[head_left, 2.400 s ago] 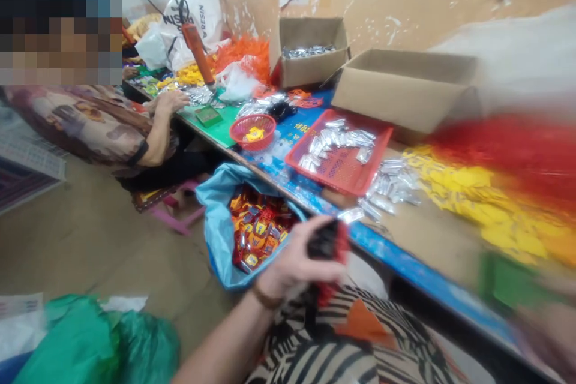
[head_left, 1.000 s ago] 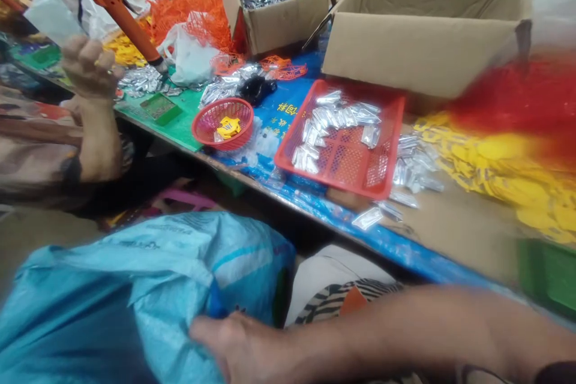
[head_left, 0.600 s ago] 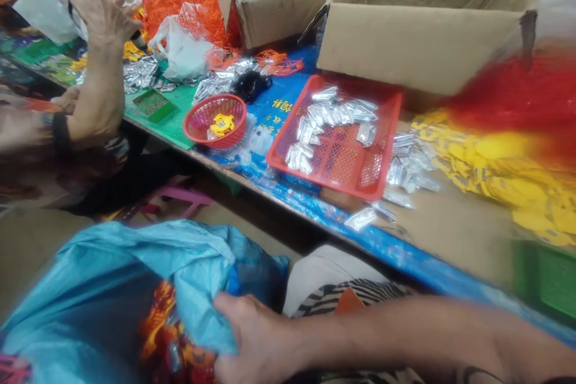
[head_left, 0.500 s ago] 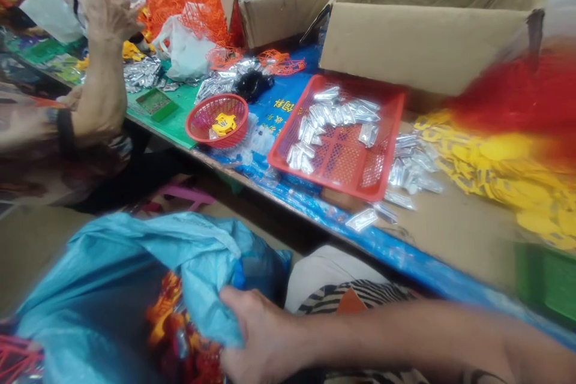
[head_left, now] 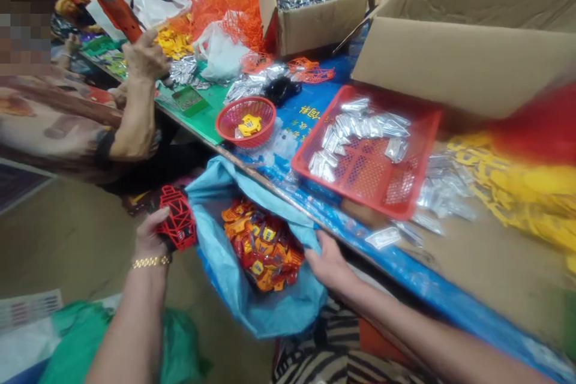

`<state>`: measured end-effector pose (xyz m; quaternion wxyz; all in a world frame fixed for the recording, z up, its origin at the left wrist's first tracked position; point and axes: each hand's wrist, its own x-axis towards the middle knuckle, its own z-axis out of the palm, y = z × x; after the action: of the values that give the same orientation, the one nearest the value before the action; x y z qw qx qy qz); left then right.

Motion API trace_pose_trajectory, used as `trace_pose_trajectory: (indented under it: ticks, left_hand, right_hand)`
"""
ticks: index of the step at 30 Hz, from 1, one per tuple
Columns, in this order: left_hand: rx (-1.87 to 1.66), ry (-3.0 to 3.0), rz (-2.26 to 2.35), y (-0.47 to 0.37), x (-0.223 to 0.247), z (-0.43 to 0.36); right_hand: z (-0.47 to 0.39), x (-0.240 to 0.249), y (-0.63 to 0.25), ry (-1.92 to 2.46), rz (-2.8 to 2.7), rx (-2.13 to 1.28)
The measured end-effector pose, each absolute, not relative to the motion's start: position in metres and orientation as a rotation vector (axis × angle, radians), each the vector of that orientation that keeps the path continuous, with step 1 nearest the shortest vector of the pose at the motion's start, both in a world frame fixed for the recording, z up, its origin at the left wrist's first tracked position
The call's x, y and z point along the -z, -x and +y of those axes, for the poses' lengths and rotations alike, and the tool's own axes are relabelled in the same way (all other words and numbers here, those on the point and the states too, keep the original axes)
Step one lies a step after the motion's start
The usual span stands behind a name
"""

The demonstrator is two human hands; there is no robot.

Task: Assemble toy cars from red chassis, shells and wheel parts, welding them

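An open blue bag (head_left: 279,324), with many orange, yellow and red pieces (head_left: 265,246) inside, is over my lap beside the table edge. My right hand (head_left: 330,261) grips the bag's rim on its right side. On the bag's left, my left hand (head_left: 155,231), with a gold bracelet at the wrist, holds a red lattice piece (head_left: 176,219). On the table, a red tray (head_left: 369,177) carries silver packets (head_left: 348,132). Left of it stands a small round red basket (head_left: 245,132) with a yellow piece (head_left: 250,125) in it.
Two cardboard boxes (head_left: 321,30) (head_left: 454,63) stand at the back. Yellow pieces (head_left: 522,186) and a blurred red shape lie at right. A person's raised hand (head_left: 146,57) holds an orange tool (head_left: 117,12) at left. Green bags (head_left: 175,342) lie on the floor.
My left hand has come into view with the red lattice piece. The blue bag has moved right and its mouth now shows more of the contents. The view has shifted left.
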<state>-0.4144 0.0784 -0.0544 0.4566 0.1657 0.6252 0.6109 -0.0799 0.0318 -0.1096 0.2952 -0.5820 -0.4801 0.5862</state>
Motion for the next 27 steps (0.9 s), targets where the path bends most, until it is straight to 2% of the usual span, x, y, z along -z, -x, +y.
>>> trace_pose_trajectory:
  ticks: [8, 13, 15, 17, 20, 22, 24, 25, 27]
  left_hand:
    - [-1.529, -0.527, 1.518, 0.428, 0.038, 0.096]
    - [-1.410, -0.555, 1.609, 0.445, 0.044, 0.073]
    - [-1.324, -0.576, 1.634, 0.452, 0.040, 0.063]
    - [-1.228, -0.602, 1.651, 0.457, 0.036, 0.053]
    - [-1.154, -0.643, 1.673, 0.460, 0.035, 0.043]
    - [-1.151, -0.665, 1.680, 0.459, 0.037, 0.040]
    - [-1.161, -0.681, 1.677, 0.456, 0.041, 0.039]
    - [-1.169, -0.689, 1.674, 0.454, 0.042, 0.039]
    - [-1.188, -0.708, 1.669, 0.450, 0.043, 0.040]
  right_hand:
    - [0.023, 0.098, 0.088, 1.358, -1.311, -1.569]
    - [0.016, 0.109, 0.070, 1.493, -1.598, -1.586]
    - [0.011, 0.100, 0.056, 1.583, -1.876, -1.464]
    - [0.010, 0.081, 0.045, 1.578, -2.164, -1.173]
    - [0.021, 0.046, 0.055, 1.286, -2.333, -0.820]
    - [0.036, 0.036, 0.085, 1.067, -2.384, -0.990]
    - [0.053, 0.044, 0.125, 0.967, -2.300, -1.320]
    - [0.063, 0.053, 0.146, 1.024, -2.201, -1.536]
    - [0.084, 0.078, 0.177, 1.144, -2.121, -1.652]
